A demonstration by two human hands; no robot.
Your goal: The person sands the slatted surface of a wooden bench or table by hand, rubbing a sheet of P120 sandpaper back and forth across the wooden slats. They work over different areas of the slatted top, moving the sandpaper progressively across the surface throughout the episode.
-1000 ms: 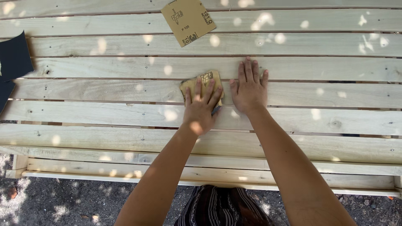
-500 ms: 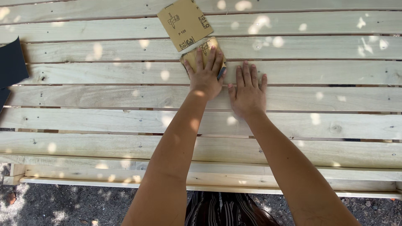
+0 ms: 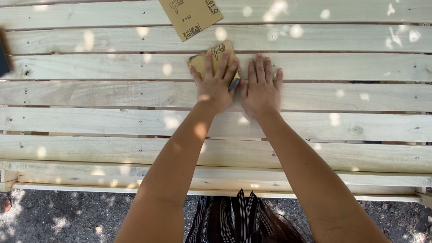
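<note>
My left hand (image 3: 216,83) presses a folded tan piece of sandpaper (image 3: 215,56) flat onto a pale wooden slat (image 3: 112,67) of a slatted surface. Its fingers are spread over the paper. Right beside it my right hand (image 3: 261,87) lies flat and open on the same slat and the one below, thumb close to the left hand. Both forearms reach up from the bottom of the view.
A second, larger tan sandpaper sheet (image 3: 191,15) lies on the slats just beyond the hands. A dark object (image 3: 3,56) sits at the left edge. Narrow gaps run between the slats. Gravel ground (image 3: 67,216) shows below the near edge, with striped clothing (image 3: 225,218).
My left hand slid the sandpaper away from me along the slats, then came back a little toward me. My right hand stayed flat in about the same place.
</note>
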